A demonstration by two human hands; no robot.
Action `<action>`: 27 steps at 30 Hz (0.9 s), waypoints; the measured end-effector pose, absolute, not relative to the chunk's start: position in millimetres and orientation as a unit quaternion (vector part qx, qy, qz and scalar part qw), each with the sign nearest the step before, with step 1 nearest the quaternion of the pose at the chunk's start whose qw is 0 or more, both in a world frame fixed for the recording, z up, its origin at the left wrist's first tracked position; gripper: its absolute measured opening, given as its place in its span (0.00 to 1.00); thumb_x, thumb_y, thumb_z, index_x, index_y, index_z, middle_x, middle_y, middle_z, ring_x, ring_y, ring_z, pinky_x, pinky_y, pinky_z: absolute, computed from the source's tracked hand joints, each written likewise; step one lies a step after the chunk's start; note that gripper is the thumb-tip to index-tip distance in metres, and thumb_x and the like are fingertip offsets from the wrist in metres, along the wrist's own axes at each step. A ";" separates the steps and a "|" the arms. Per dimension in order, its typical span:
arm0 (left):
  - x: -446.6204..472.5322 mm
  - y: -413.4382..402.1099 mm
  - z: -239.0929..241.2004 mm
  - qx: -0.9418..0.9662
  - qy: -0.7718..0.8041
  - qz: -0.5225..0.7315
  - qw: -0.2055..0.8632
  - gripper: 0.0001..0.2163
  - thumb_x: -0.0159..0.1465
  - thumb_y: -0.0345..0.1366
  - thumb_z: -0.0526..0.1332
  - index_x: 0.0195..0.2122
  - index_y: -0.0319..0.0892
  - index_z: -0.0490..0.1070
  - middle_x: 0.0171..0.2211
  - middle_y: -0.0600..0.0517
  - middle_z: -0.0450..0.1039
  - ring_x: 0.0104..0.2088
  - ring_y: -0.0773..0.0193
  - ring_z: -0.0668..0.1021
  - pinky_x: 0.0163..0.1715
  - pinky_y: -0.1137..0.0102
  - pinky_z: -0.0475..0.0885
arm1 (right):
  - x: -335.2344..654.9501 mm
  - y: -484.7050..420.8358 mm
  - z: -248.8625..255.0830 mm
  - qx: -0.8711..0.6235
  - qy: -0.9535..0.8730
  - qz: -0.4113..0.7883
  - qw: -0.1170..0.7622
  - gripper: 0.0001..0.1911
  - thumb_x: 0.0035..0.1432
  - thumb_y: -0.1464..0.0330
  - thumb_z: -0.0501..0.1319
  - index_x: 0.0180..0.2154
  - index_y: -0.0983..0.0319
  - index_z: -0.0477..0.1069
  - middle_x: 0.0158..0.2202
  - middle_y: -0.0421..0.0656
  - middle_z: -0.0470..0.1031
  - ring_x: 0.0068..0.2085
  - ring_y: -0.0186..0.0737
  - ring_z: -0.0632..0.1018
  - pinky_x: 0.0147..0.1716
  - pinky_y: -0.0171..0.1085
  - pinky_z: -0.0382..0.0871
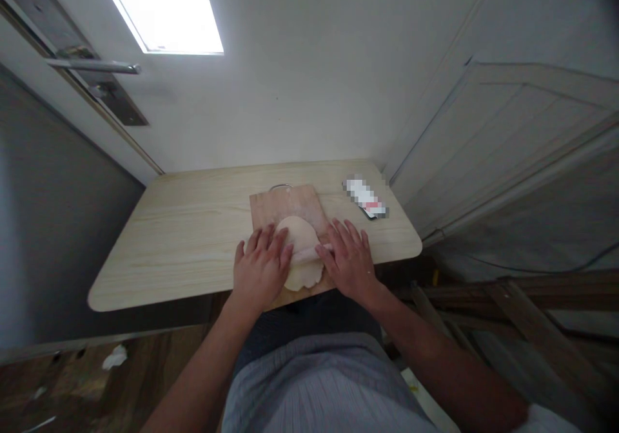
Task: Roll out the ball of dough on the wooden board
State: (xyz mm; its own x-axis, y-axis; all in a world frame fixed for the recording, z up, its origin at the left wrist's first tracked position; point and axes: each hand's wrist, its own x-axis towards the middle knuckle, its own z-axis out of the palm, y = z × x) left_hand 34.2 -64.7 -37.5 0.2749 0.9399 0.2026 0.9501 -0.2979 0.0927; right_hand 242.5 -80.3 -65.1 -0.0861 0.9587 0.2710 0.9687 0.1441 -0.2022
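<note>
A thin, pale rolling pin lies across a flat, round sheet of dough, whose near edge is wavy. The dough rests on a wooden cutting board with a metal handle at its far end. My left hand holds the pin's left end, its thumb close to the dough and its fingers pointing forward. On the other side, my right hand holds the right end, thumb along the pin and fingers extended. Both palms cover the ends of the pin.
The board sits on a light wood-grain table with rounded corners. A phone-like object, partly blurred out, lies at the right. Behind stands a white door with a metal handle and bright window. Wooden bars are at lower right.
</note>
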 end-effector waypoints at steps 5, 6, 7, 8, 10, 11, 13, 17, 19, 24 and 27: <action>34.4 -77.4 -37.0 -0.803 -0.583 -0.121 0.022 0.22 0.74 0.47 0.48 0.64 0.50 0.68 0.68 0.46 0.64 0.67 0.44 0.67 0.60 0.44 0.67 | 245.5 -93.1 -72.8 -0.643 -0.741 -0.026 0.192 0.32 0.72 0.52 0.48 0.68 0.63 0.58 0.71 0.52 0.59 0.70 0.57 0.59 0.67 0.60 0.50; 34.7 -80.1 -36.7 -0.805 -0.581 -0.119 0.020 0.22 0.74 0.47 0.47 0.65 0.50 0.67 0.68 0.46 0.64 0.67 0.44 0.67 0.60 0.44 0.67 | 246.2 -95.8 -74.5 -0.640 -0.742 -0.031 0.196 0.33 0.72 0.51 0.48 0.69 0.64 0.58 0.71 0.52 0.59 0.70 0.57 0.58 0.67 0.60 0.50; 35.1 -82.9 -36.3 -0.806 -0.580 -0.116 0.018 0.22 0.74 0.47 0.47 0.65 0.51 0.67 0.69 0.47 0.63 0.67 0.44 0.67 0.60 0.44 0.67 | 246.8 -98.5 -75.9 -0.638 -0.743 -0.034 0.199 0.34 0.72 0.51 0.48 0.69 0.64 0.57 0.71 0.52 0.59 0.71 0.56 0.58 0.68 0.59 0.49; 35.5 -85.8 -35.8 -0.807 -0.580 -0.112 0.015 0.22 0.74 0.47 0.47 0.65 0.51 0.67 0.69 0.47 0.63 0.67 0.44 0.67 0.60 0.44 0.67 | 247.4 -101.4 -77.1 -0.636 -0.744 -0.036 0.203 0.34 0.72 0.51 0.48 0.69 0.65 0.56 0.71 0.52 0.59 0.71 0.56 0.58 0.68 0.58 0.49; 36.3 -91.6 -34.7 -0.808 -0.580 -0.105 0.006 0.22 0.74 0.47 0.47 0.65 0.51 0.67 0.70 0.48 0.61 0.67 0.44 0.66 0.60 0.44 0.67 | 247.9 -107.5 -79.0 -0.633 -0.745 -0.036 0.209 0.34 0.72 0.51 0.48 0.69 0.65 0.56 0.71 0.52 0.58 0.71 0.55 0.57 0.69 0.57 0.48; 36.5 -94.5 -34.1 -0.808 -0.581 -0.102 0.001 0.23 0.74 0.47 0.47 0.65 0.51 0.67 0.70 0.49 0.61 0.68 0.45 0.66 0.61 0.44 0.67 | 247.8 -110.7 -80.0 -0.632 -0.744 -0.036 0.214 0.34 0.72 0.51 0.49 0.69 0.65 0.57 0.71 0.52 0.58 0.71 0.54 0.57 0.69 0.57 0.48; 36.3 -100.3 -33.2 -0.808 -0.581 -0.099 -0.010 0.23 0.74 0.47 0.46 0.66 0.51 0.66 0.70 0.50 0.60 0.69 0.45 0.64 0.62 0.44 0.66 | 246.9 -117.7 -82.8 -0.634 -0.739 -0.039 0.226 0.34 0.71 0.51 0.50 0.69 0.64 0.56 0.71 0.53 0.57 0.72 0.54 0.56 0.69 0.58 0.48; 34.7 -111.8 -33.8 -0.813 -0.573 -0.101 -0.036 0.24 0.74 0.47 0.46 0.69 0.53 0.60 0.70 0.52 0.59 0.70 0.47 0.62 0.64 0.45 0.63 | 244.7 -132.3 -91.6 -0.638 -0.725 -0.044 0.257 0.36 0.70 0.53 0.52 0.72 0.63 0.50 0.72 0.55 0.55 0.73 0.56 0.53 0.69 0.60 0.48; 34.3 -116.8 -35.0 -0.813 -0.572 -0.101 -0.042 0.25 0.73 0.47 0.47 0.71 0.55 0.58 0.70 0.52 0.59 0.70 0.47 0.62 0.64 0.45 0.63 | 244.2 -138.3 -95.1 -0.637 -0.722 -0.040 0.266 0.36 0.70 0.54 0.51 0.72 0.62 0.49 0.72 0.55 0.55 0.73 0.55 0.53 0.69 0.60 0.48; 34.8 -120.3 -37.2 -0.811 -0.576 -0.094 -0.036 0.25 0.73 0.48 0.47 0.71 0.55 0.57 0.71 0.53 0.57 0.71 0.49 0.60 0.65 0.47 0.61 | 242.7 -141.0 -93.9 -0.639 -0.717 -0.036 0.276 0.33 0.71 0.55 0.50 0.71 0.62 0.52 0.72 0.54 0.56 0.73 0.54 0.54 0.69 0.59 0.46; 35.0 -113.5 -37.0 -0.810 -0.578 -0.098 -0.024 0.24 0.74 0.48 0.46 0.70 0.54 0.59 0.72 0.53 0.57 0.71 0.48 0.59 0.65 0.46 0.60 | 241.4 -133.1 -88.9 -0.641 -0.715 -0.040 0.277 0.31 0.72 0.56 0.50 0.69 0.63 0.56 0.71 0.53 0.58 0.73 0.53 0.54 0.69 0.59 0.45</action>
